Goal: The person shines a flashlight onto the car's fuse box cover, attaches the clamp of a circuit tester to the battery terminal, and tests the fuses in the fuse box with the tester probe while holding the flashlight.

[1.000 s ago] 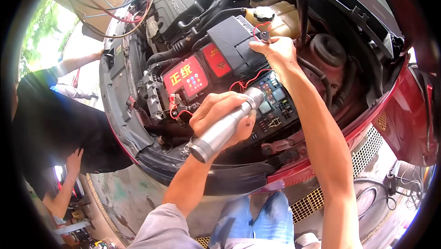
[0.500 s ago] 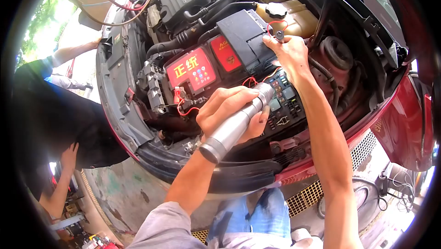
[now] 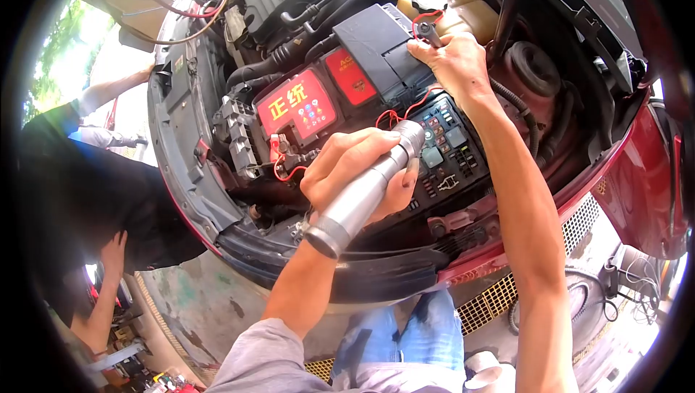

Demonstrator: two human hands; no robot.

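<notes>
In the centre of the frame, the left hand [image 3: 358, 168] is wrapped around a silver cylindrical metal flashlight [image 3: 356, 203], its tail toward the lower left and its head toward the upper right, beside the black plastic fuse box [image 3: 463, 155] right of centre. That angle seems chosen to aim light across the box's small coloured fuses, though no beam can be made out. Toward the upper right, the right hand [image 3: 462, 67] is closed narrowly around a slim dark cylindrical tool [image 3: 428, 34], thumb along its near side; its working end is hidden. A thin red wire [image 3: 418, 107] lies loosely between the grey-black rectangular plastic cover [image 3: 380, 49] and the fuse box, perhaps left slack so the tool can move freely. Left of centre, a small red clip [image 3: 275, 149] sits beside the red-labelled battery [image 3: 298, 107], probably for an electrical connection; whether its wire joins the other is hidden. At the left edge, a person in dark clothing [image 3: 101, 190] rests one hand on the car's front edge, apparently for support.
</notes>
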